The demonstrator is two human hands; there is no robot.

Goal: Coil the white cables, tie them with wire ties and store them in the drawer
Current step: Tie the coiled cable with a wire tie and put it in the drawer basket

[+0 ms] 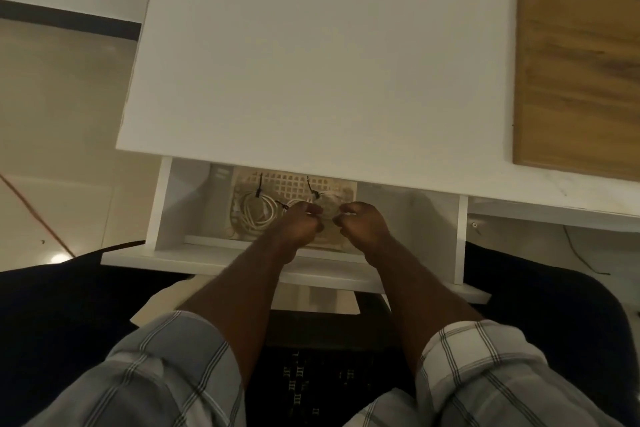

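Plaid sleeves [162, 374] frame the bottom edge; at centre, both hands reach into the open drawer [162, 215]. Left hand [301, 222] pinches a coiled white cable [294, 203]; right hand [360, 222] is curled, contents unclear. Lay the coil flat beside the tied coil [254, 211] left of it.

Behind the left grip [301, 222] and the right grip [362, 224], both forearms are bare to the elbow. Each arm wears a loose short sleeve [166, 367] of pale grey-blue cloth, checked with thin dark and white lines in a wide plaid. Between the sleeves lies dark clothing [311, 381] with small pale printed marks, too blurred to read.
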